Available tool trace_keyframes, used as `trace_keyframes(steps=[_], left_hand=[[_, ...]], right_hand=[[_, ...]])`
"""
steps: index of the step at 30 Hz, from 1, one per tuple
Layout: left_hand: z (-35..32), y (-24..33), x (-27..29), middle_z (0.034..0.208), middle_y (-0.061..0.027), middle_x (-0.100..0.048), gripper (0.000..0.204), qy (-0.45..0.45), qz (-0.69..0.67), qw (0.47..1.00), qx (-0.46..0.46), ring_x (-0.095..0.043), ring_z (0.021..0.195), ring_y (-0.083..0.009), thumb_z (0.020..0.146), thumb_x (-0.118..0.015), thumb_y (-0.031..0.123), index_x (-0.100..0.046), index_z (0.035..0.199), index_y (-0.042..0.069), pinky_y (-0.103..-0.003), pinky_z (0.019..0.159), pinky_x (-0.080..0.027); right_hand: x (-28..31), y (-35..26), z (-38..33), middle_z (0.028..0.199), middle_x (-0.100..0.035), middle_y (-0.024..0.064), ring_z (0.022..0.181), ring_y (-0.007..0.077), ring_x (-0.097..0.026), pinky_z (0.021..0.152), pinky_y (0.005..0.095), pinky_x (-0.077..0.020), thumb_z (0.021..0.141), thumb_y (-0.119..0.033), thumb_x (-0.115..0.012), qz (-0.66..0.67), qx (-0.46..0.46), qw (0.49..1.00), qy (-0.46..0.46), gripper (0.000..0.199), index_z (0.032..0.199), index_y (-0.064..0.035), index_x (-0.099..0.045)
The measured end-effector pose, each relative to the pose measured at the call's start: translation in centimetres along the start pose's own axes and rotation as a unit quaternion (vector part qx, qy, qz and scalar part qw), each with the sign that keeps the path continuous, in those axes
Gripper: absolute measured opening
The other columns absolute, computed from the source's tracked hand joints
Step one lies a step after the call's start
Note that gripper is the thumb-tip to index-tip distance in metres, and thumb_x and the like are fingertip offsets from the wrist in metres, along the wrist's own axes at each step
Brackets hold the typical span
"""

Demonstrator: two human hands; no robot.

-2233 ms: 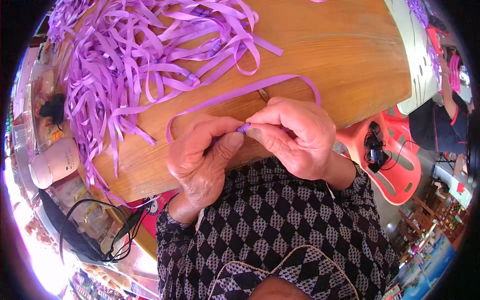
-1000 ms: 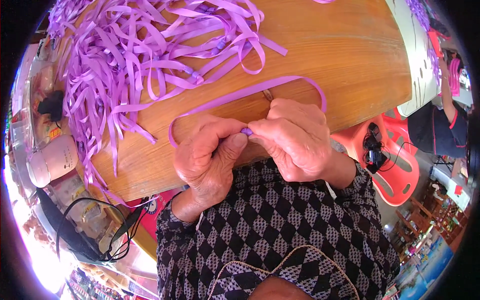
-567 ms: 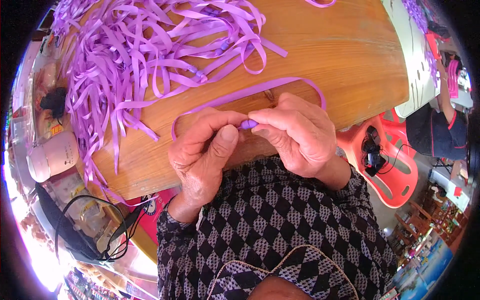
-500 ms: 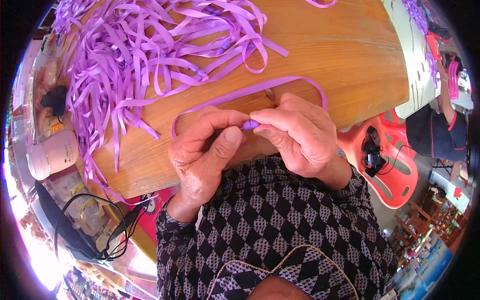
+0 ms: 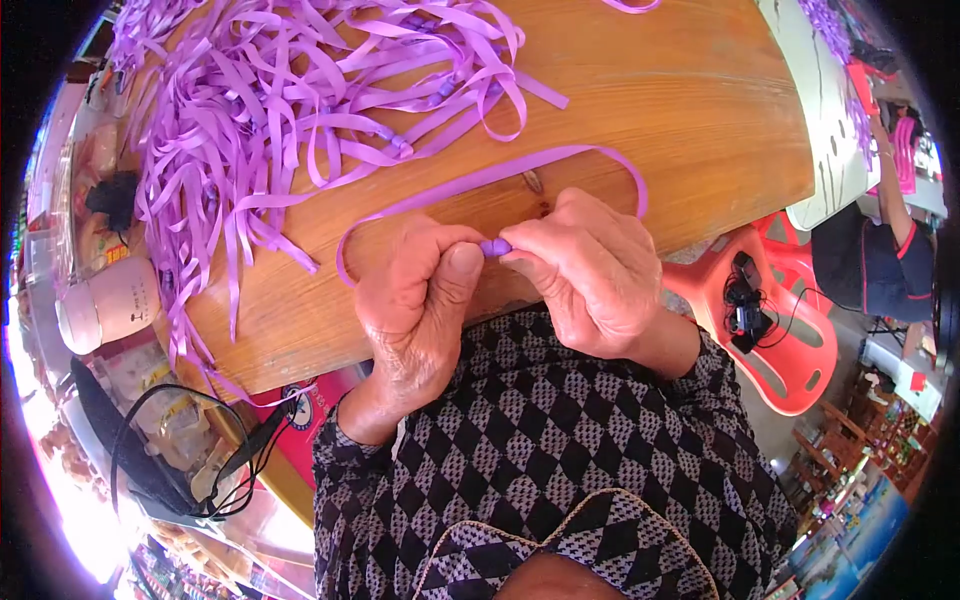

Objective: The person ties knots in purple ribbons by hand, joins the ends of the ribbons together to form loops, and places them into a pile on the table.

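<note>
Between my two hands is a small purple barrel-shaped connector [image 5: 495, 247], held close to the table's front edge. My left hand [image 5: 412, 290] pinches its left end between thumb and forefinger. My right hand [image 5: 600, 275] is closed on the other end, with its fingertips partly hiding it. A flat purple ribbon [image 5: 480, 181] runs in a long loop over the tabletop behind both hands; its ends disappear behind my fingers. Farther left lies a big tangled heap of similar purple ribbons [image 5: 240, 130], several of them with small connectors like this one.
The wooden table [image 5: 690, 120] curves away in front of me. A pink-and-white cup [image 5: 108, 305] and a black cord [image 5: 150, 390] are at left. To the right stand an orange plastic stool [image 5: 790, 365] with a black cabled device [image 5: 745, 310] and a person in dark clothing [image 5: 875, 265].
Both hands still pinch the connector and have shifted slightly. The left thumb and fingers sit more upright, and more of the connector shows between the fingertips.
</note>
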State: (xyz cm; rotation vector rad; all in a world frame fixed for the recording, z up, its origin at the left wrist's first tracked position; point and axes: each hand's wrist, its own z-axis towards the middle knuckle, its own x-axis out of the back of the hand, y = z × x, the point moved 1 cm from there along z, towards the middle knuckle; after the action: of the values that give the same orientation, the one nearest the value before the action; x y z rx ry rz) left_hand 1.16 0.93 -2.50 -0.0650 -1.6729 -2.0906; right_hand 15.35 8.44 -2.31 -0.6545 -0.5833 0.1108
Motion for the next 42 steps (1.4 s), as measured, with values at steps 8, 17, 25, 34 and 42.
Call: trace_keyframes(steps=[8,17,25,34,42], left_hand=[[0.2,0.3,-0.4,0.064,-0.0066,-0.045,0.014,0.022,0.015,1.000,-0.013,-0.043,0.056,-0.0176,0.088,-0.053,0.010,-0.054,0.080,-0.001,-0.028,0.052,-0.035],[0.5,-0.4,-0.2,0.064,-0.0062,-0.046,0.018,-0.038,-0.096,0.994,0.025,-0.043,0.058,-0.0160,0.088,-0.053,0.011,-0.054,0.076,-0.002,-0.027,0.054,-0.034],[0.2,-0.7,-0.2,0.068,-0.0039,-0.047,0.018,-0.005,-0.179,0.983,0.044,-0.042,0.061,-0.0125,0.088,-0.053,0.011,-0.054,0.076,-0.002,-0.024,0.055,-0.033],[0.5,-0.4,0.4,0.074,-0.0057,-0.054,0.015,0.016,-0.080,0.997,0.015,-0.049,0.065,-0.0139,0.086,-0.057,0.012,-0.057,0.082,-0.002,-0.025,0.059,-0.039],[1.1,0.5,1.0,0.078,-0.0083,-0.058,0.013,-0.040,-0.075,0.996,-0.026,-0.054,0.068,-0.0175,0.085,-0.057,0.010,-0.059,0.090,-0.002,-0.026,0.060,-0.041]], right_hand=[[-0.4,0.0,-0.1,0.060,-0.049,0.0088,0.046,0.0207,-0.042,0.039,0.0300,-0.0299,0.060,0.005,-0.066,-0.015,0.052,0.998,0.008,0.025,0.083,0.0070,-0.057],[-0.1,0.7,0.0,0.060,-0.049,0.0073,0.045,0.0203,-0.041,0.039,0.0302,-0.0289,0.061,0.001,-0.068,0.091,0.020,0.995,-0.045,0.023,0.080,0.0052,-0.057],[-1.0,0.4,0.3,0.060,-0.050,0.0068,0.045,0.0191,-0.041,0.038,0.0305,-0.0286,0.060,0.002,-0.067,0.070,0.049,0.996,-0.030,0.022,0.080,0.0047,-0.057],[-0.7,0.0,0.6,0.065,-0.055,0.0089,0.049,0.0185,-0.046,0.043,0.0279,-0.0339,0.070,-0.002,-0.068,0.082,-0.021,0.996,0.000,0.019,0.086,0.0047,-0.059],[0.3,-0.4,0.5,0.065,-0.056,0.0093,0.052,0.0179,-0.048,0.045,0.0274,-0.0350,0.071,-0.002,-0.068,0.080,-0.075,0.994,0.014,0.019,0.086,0.0045,-0.060]])
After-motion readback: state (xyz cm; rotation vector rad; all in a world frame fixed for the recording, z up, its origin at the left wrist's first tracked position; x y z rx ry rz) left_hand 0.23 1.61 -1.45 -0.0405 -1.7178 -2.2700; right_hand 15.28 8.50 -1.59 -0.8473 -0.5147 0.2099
